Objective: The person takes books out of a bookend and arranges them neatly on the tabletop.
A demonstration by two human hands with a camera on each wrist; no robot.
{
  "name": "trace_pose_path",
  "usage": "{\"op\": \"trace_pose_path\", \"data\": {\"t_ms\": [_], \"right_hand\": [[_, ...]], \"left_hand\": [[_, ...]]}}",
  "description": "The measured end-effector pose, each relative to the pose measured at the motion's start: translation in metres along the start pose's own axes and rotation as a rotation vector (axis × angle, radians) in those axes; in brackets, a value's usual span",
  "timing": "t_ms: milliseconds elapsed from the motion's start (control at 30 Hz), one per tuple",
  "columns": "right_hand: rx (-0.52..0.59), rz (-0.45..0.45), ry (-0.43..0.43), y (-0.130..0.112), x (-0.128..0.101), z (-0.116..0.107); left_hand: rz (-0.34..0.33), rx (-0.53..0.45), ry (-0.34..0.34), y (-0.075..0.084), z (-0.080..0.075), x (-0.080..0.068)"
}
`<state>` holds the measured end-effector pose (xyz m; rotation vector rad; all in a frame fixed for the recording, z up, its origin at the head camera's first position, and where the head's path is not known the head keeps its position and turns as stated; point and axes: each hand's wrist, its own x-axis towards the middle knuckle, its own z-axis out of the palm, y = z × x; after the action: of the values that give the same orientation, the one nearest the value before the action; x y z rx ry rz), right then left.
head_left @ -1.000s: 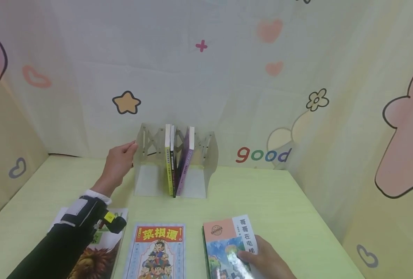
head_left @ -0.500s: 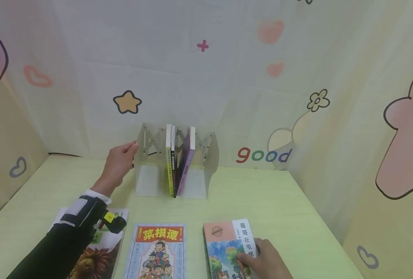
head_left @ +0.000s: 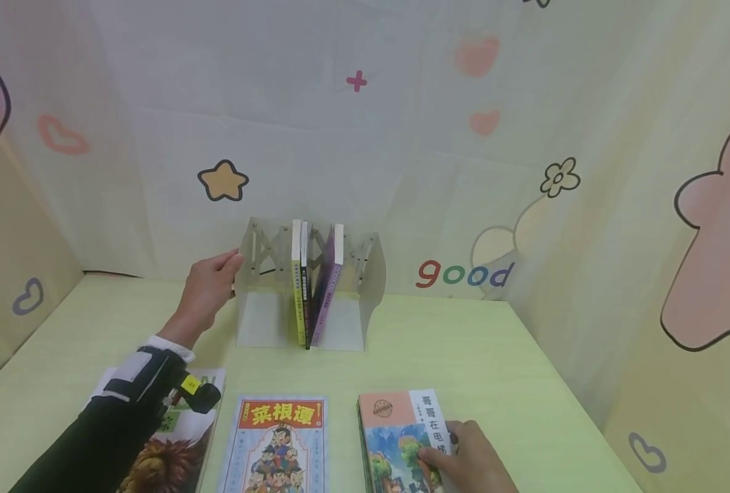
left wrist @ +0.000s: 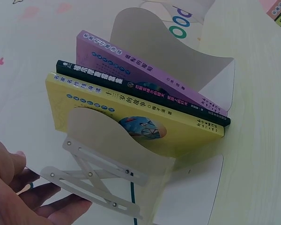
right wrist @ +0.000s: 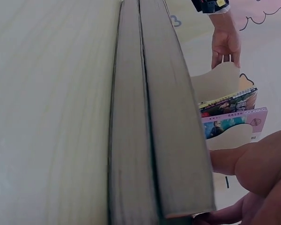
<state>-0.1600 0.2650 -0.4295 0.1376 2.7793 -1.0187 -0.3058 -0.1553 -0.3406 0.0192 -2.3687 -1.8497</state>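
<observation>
On the green table [head_left: 494, 356], at the far left of the near edge, a lion-cover book [head_left: 174, 455] lay flat, partly under the dark sleeve [head_left: 106, 438] of the left arm. That arm stretched forward and to the right, and the left hand [head_left: 207, 291] gripped the left end plate of the clear rack [head_left: 250, 274], thumb on top and fingers curled behind it; the left wrist view showed the fingers [left wrist: 47, 199] against the plate's riveted lattice bars. The rack stood near the back wall [head_left: 365, 137], and three books stood upright in its middle, side by side and touching: a yellow book [head_left: 297, 281], then a black book [head_left: 305, 287], then a purple book [head_left: 328, 284] leaning slightly. Right of them the rack's right plate stood free.

Nearer the person, just right of the lion-cover book, a red-titled book [head_left: 279, 441] lay flat on the table. Further right lay a stack of two books; the top book [head_left: 396, 438] had an orange band and a white spine strip. The right hand [head_left: 470, 459] rested on the stack's right edge, thumb pressed on the top cover and fingers wrapped round the side. From the right wrist camera the two page edges [right wrist: 150, 117] ran side by side, with fingertips [right wrist: 229, 159] curled against them. The stack sat flat on the table, well apart from the rack. On the wall to the right was the word "good" [head_left: 463, 274].
</observation>
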Motion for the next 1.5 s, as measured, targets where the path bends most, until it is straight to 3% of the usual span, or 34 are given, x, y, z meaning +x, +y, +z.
{"op": "trace_pose_path", "data": {"t_ms": [167, 400, 733, 933, 1133, 1500], "right_hand": [[-0.125, 0.097, 0.045, -0.008, -0.002, 0.003], [-0.111, 0.148, 0.029, -0.009, -0.003, 0.003], [-0.044, 0.077, 0.021, -0.004, -0.001, 0.003], [-0.101, 0.092, 0.040, -0.003, -0.001, -0.002], [-0.132, 0.082, 0.090, -0.012, 0.001, -0.029], [-0.078, -0.162, 0.167, -0.061, 0.004, -0.101]], "left_hand": [[0.007, -0.005, 0.003, 0.000, 0.000, -0.001], [0.007, -0.012, 0.004, 0.001, 0.000, -0.001], [-0.008, -0.017, 0.015, -0.001, -0.003, 0.000], [0.002, 0.005, 0.027, -0.003, -0.002, 0.002], [-0.006, -0.024, 0.019, -0.003, 0.001, 0.001], [-0.003, -0.021, 0.017, -0.003, -0.002, 0.001]]}}
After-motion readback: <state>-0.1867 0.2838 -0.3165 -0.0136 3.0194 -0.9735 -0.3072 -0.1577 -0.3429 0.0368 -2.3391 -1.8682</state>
